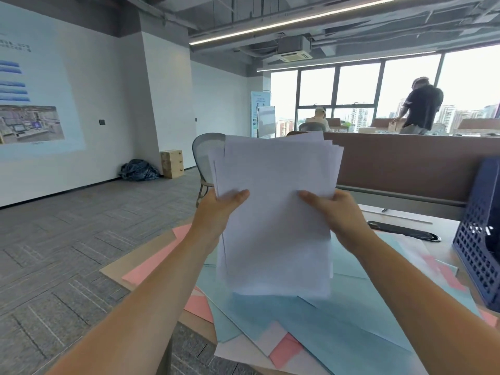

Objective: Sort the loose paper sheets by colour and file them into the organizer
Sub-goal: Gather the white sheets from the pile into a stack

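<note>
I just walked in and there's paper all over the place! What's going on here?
A person is sorting paper by colour. Their left hand and right hand hold a stack of white sheets up in the air, one hand gripping each side. Below it, blue sheets and pink sheets lie mixed together on the desk. The dark blue organizer stands at the right, and the white stack has not gone into it yet.

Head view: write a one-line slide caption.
Left hand and right hand hold white sheets above pink sheets and blue sheets near organizer.
</note>
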`<state>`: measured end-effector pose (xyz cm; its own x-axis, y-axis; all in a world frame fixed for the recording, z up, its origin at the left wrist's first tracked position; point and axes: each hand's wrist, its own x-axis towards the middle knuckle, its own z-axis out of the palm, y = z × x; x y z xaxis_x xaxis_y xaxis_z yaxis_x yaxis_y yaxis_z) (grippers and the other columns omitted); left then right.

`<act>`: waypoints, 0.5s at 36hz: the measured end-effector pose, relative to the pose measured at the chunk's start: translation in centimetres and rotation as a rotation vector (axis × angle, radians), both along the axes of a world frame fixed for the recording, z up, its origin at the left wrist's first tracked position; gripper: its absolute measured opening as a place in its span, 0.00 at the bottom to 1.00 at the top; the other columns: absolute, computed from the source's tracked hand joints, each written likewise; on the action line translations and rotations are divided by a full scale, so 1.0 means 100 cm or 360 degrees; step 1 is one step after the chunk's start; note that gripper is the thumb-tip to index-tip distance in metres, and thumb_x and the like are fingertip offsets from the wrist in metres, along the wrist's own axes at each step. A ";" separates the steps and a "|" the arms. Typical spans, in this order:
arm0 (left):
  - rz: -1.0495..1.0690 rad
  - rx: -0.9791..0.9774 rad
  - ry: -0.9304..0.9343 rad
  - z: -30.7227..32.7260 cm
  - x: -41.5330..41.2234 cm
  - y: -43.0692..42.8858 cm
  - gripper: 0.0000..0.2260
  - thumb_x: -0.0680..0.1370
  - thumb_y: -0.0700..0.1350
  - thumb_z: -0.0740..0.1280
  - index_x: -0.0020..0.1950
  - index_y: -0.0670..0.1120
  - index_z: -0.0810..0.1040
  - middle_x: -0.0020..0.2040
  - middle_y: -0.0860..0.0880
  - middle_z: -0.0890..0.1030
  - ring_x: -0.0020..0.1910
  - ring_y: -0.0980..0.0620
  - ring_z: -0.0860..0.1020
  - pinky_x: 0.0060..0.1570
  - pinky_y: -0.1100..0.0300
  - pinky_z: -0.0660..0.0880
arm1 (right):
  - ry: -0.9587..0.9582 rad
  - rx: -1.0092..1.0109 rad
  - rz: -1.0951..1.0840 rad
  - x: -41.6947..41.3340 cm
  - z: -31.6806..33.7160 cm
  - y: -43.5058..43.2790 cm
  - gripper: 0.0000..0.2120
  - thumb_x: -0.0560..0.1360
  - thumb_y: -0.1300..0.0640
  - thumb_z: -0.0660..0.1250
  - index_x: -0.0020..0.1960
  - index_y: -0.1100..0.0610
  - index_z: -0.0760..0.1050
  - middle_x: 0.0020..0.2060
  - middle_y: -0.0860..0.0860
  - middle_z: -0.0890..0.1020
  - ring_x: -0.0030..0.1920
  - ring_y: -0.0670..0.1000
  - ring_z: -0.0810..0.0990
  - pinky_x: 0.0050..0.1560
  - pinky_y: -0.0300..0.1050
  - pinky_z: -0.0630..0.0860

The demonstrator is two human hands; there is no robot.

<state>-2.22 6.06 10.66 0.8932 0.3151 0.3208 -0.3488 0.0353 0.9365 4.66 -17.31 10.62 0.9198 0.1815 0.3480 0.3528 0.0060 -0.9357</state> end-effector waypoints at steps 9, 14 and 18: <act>-0.0014 -0.0023 0.0237 -0.058 0.003 -0.003 0.29 0.66 0.56 0.80 0.63 0.50 0.78 0.59 0.55 0.82 0.60 0.55 0.79 0.63 0.56 0.72 | 0.0356 0.0156 0.0185 -0.003 -0.045 -0.004 0.24 0.62 0.49 0.78 0.53 0.62 0.83 0.48 0.57 0.87 0.51 0.61 0.85 0.58 0.60 0.80; -0.0069 -0.0146 0.0266 -0.056 0.006 -0.013 0.12 0.72 0.46 0.76 0.54 0.48 0.82 0.47 0.55 0.86 0.45 0.62 0.84 0.41 0.68 0.78 | 0.0389 0.0200 0.0159 -0.004 -0.046 -0.001 0.26 0.59 0.47 0.80 0.52 0.61 0.84 0.48 0.56 0.87 0.50 0.59 0.86 0.56 0.57 0.81; -0.0157 -0.0145 0.0220 -0.039 0.005 -0.015 0.12 0.74 0.44 0.73 0.57 0.44 0.83 0.52 0.47 0.86 0.51 0.51 0.84 0.49 0.57 0.79 | 0.0308 0.0260 0.0168 -0.001 -0.037 -0.007 0.25 0.61 0.48 0.80 0.53 0.61 0.84 0.49 0.56 0.87 0.50 0.58 0.86 0.55 0.54 0.81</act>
